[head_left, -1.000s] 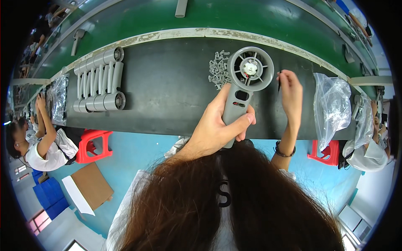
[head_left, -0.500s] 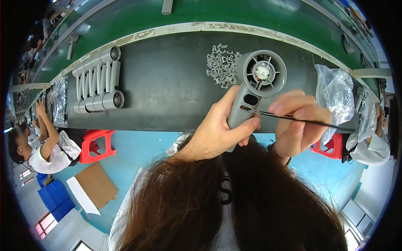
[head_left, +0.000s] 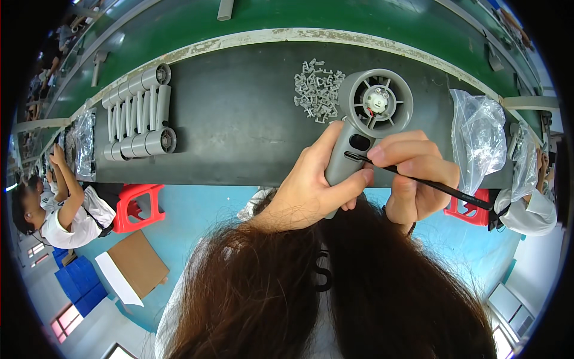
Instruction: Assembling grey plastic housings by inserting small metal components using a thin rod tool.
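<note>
My left hand (head_left: 317,182) is wrapped round the handle of a grey handheld fan housing (head_left: 345,163), its round head tilted up and away from me. Inside the ring sit spokes and a white motor (head_left: 379,102) with a bit of red showing. Between finger and thumb, my right hand (head_left: 418,170) pinches black tweezers (head_left: 443,188). Their tips are at the small slot in the handle, just below a dark oval opening (head_left: 359,142); whether they grip anything there is too small to tell. A pile of small grey plastic clips (head_left: 318,93) lies just left of the fan head.
Several similar grey fan housings (head_left: 139,145) lie in a row on the dark bench mat (head_left: 233,113) at left. Clear plastic bags (head_left: 478,131) lie at right. A green conveyor (head_left: 335,21) runs behind. Co-workers sit at both sides; red stools (head_left: 139,208) stand below the bench.
My right hand has shifted slightly left and closer to the handle, and the tweezers now slope more steeply, their tips still at the slot. My left hand holds the fan housing nearly where it was.
</note>
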### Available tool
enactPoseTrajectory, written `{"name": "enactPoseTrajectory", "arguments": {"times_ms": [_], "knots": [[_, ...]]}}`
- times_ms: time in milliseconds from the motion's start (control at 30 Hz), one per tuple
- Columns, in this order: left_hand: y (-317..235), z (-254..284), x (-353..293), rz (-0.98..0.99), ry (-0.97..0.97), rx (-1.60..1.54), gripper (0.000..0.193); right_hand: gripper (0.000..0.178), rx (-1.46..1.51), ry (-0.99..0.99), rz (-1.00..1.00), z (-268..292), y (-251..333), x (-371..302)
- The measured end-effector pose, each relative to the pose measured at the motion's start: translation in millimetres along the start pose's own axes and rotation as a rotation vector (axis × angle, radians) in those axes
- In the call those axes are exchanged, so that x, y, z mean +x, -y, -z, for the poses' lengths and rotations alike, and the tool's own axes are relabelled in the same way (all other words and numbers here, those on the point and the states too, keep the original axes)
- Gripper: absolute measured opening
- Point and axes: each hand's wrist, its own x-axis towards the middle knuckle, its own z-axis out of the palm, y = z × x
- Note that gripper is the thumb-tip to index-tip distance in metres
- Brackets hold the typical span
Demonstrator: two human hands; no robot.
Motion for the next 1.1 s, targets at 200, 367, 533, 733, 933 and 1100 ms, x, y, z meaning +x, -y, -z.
{"name": "enactPoseTrajectory", "arguments": {"times_ms": [200, 367, 533, 733, 933, 1100], "knots": [[0, -1, 0, 0.014, 0.002, 0.017, 0.035, 0.012, 0.018, -0.027, -0.070, 0, 4, -1], [1, -1, 0, 0.039, 0.017, 0.030, 0.036, 0.009, 0.095, -0.125, -0.138, -4, 8, -2], [0, -2, -1, 0.026, 0.001, 0.029, 0.035, 0.009, 0.107, -0.141, -0.160, -6, 7, -2], [2, 1, 1, 0.031, 0.003, 0.037, 0.036, 0.011, 0.029, -0.069, -0.057, -5, -1, -3], [3, 4, 5, -0.017, -0.018, 0.010, 0.036, 0.020, -0.008, -0.474, -0.126, 2, -10, 0], [16, 18, 17, -0.072, -0.071, -0.004, 0.036, 0.016, -0.853, -0.026, -0.518, 31, -64, -17]]}}
